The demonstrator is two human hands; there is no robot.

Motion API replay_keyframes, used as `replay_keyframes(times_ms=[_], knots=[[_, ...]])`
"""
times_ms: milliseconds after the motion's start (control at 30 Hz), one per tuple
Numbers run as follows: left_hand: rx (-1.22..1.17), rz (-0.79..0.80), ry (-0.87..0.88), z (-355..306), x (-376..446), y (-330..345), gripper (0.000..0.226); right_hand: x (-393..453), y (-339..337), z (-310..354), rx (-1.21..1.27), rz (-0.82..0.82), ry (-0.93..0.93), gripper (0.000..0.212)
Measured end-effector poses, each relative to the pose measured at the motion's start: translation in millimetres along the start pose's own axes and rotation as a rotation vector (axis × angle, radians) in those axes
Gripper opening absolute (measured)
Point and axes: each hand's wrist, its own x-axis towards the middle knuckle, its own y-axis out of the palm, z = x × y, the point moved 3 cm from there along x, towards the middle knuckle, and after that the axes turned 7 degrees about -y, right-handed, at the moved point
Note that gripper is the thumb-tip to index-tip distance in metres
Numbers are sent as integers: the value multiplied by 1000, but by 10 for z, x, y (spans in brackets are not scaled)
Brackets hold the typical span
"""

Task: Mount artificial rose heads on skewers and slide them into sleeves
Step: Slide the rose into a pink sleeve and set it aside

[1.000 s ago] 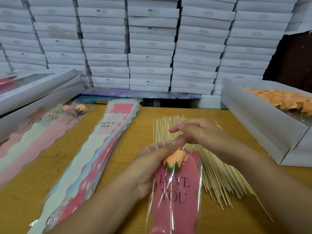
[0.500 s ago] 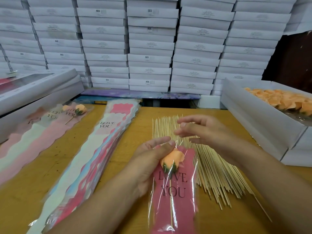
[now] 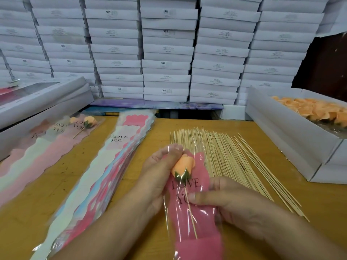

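An orange rose head [image 3: 185, 165] on a wooden skewer [image 3: 191, 212] sits inside a clear-and-pink "LOVE YOU" sleeve [image 3: 197, 231] at the lower centre. My left hand [image 3: 159, 175] holds the sleeve's top, thumb curled over the plastic beside the rose. My right hand [image 3: 231, 201] grips the sleeve's middle from the right, thumb pressed on its front over the skewer. A stack of sleeves without roses [image 3: 105, 175] lies to the left. Loose skewers [image 3: 225, 154] are spread behind my hands.
A white box of orange rose heads [image 3: 281, 132] stands at the right. Finished sleeved roses [image 3: 56, 139] lie at the far left beside long white boxes [image 3: 37, 102]. Stacked white cartons [image 3: 167, 49] wall off the back of the wooden table [image 3: 28, 212].
My right hand left the sleeve's top, dropped down and now grips its middle. The left hand's thumb stays at the sleeve's top, and the sleeve has tilted slightly.
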Motion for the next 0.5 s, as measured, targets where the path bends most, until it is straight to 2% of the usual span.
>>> replay_keyframes(times_ms=[233, 400, 500], knots=[[27, -31, 5, 28, 0, -5, 57, -36, 80, -24, 10, 2, -24, 16], [89, 64, -119, 64, -42, 19, 66, 18, -74, 33, 84, -133, -142, 15], [201, 157, -230, 136, -105, 71, 58, 50, -264, 96, 132, -261, -219, 19]])
